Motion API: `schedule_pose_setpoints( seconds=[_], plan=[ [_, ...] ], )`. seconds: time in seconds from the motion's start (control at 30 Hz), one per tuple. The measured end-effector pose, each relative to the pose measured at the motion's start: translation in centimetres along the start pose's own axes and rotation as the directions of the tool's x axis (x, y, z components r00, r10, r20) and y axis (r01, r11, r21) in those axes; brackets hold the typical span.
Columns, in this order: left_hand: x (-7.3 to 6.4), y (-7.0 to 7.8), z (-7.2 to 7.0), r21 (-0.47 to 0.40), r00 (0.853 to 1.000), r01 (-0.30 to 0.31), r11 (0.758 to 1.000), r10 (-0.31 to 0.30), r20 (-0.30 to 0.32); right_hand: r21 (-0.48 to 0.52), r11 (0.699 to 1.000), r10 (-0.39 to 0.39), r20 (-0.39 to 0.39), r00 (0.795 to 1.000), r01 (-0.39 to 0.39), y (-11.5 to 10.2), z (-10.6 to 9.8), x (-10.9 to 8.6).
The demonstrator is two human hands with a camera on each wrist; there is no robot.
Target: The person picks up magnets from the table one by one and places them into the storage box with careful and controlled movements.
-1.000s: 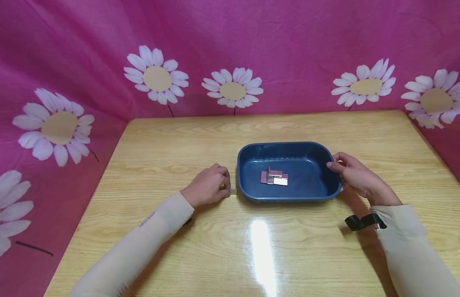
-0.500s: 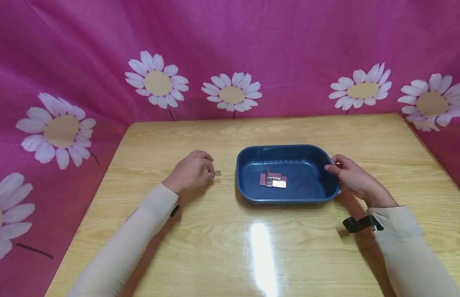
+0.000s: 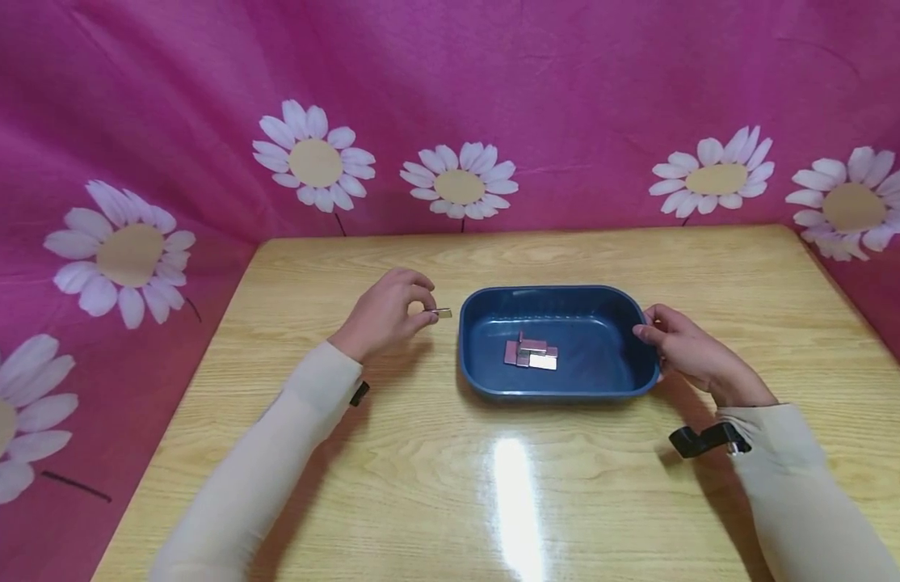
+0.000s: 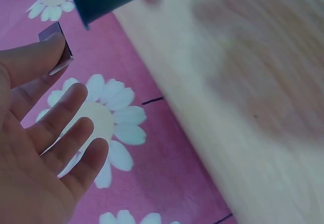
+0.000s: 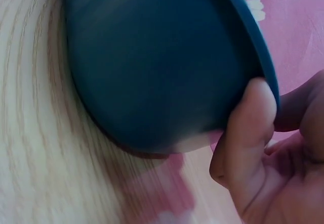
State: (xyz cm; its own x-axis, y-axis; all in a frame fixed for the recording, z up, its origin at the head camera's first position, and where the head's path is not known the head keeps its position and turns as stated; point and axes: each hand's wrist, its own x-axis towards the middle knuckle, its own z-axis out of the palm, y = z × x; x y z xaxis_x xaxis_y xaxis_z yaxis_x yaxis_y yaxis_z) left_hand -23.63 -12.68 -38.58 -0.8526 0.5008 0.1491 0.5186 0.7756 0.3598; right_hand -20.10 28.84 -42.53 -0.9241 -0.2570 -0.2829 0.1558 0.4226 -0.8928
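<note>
My left hand (image 3: 388, 314) pinches a small shiny metal piece (image 3: 443, 313) between thumb and index finger, just left of the tray. In the left wrist view this metal piece (image 4: 65, 52) looks bent, with a flat face and a short lip, while the other fingers spread loosely. A dark blue rectangular tray (image 3: 610, 391) stands on the table at the middle right. Gripping its right end is my right hand (image 3: 700, 356), thumb over the rim, as the right wrist view of the tray (image 5: 152, 72) also shows. Several similar metal pieces (image 3: 532, 353) lie in a small heap inside the tray.
The wooden table (image 3: 392, 485) has a bright light reflection in front of the tray. A pink cloth (image 3: 566, 73) with white daisies hangs behind the table and at both sides. A black strap (image 3: 704, 440) sticks out from the right sleeve.
My left hand first drew away from the tray's left end, then moved farther back and a little right, the metal piece still pinched. My right hand keeps its grip on the tray.
</note>
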Motion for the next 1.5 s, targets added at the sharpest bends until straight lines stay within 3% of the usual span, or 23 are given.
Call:
schedule_pose_setpoints(
  seconds=[0.17,0.47,0.8,1.1,1.3,1.5],
  plan=[
    [1.0,1.0,-0.4,0.002,1.000,-0.007,1.000,0.007,-0.011,0.062,0.998,-0.012,0.017,1.000,0.011,0.3,0.1,-0.1],
    [1.9,2.6,-0.8,0.022,0.998,0.060,0.998,-0.060,0.017,0.074,0.997,-0.025,0.055,0.998,0.021,-0.1,1.4,0.6],
    [3.2,4.3,-0.6,0.027,0.998,0.055,0.998,-0.056,0.035,0.133,0.991,0.000,0.092,0.996,-0.012,-0.3,2.1,0.7],
    [4.6,6.5,0.2,0.052,0.996,-0.004,0.999,-0.001,0.089,0.121,0.992,0.019,0.090,0.996,-0.030,-0.5,1.9,0.6],
    [5.5,7.8,0.6,0.100,0.988,-0.083,0.992,0.069,0.135,0.136,0.990,0.030,0.091,0.995,-0.043,-0.5,1.9,0.6],
    [6.2,9.0,1.2,0.108,0.981,-0.111,0.988,0.092,0.172,0.143,0.989,0.033,0.092,0.995,-0.046,-0.5,2.0,0.7]
  ],
)
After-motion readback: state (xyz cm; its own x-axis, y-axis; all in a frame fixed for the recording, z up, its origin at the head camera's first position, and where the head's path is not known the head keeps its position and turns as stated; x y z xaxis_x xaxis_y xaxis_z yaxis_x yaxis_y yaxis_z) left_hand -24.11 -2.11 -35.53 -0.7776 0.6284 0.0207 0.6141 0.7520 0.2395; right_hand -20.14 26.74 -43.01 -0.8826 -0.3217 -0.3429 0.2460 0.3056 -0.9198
